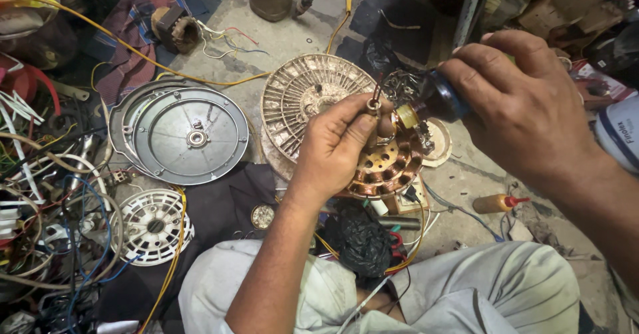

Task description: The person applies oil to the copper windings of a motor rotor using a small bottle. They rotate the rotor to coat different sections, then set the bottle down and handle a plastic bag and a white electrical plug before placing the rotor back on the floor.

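Note:
My left hand (339, 144) pinches a small metal ring-shaped part (373, 105) with thin wire ends sticking up, held above a copper-wound motor stator (388, 167). My right hand (522, 104) grips a small dark bottle (439, 101) tilted sideways, its yellow nozzle (406, 115) almost touching the small part. Both hands hover over the floor in front of my knees.
A cream ribbed fan rotor (299, 94) lies behind the stator, a grey round motor cover (190, 136) to the left, a white slotted cover (152, 226) nearer me. Tangled wires (40, 194) fill the left. An orange squeeze bottle (498, 203) lies at right, a black bag (363, 241) between my knees.

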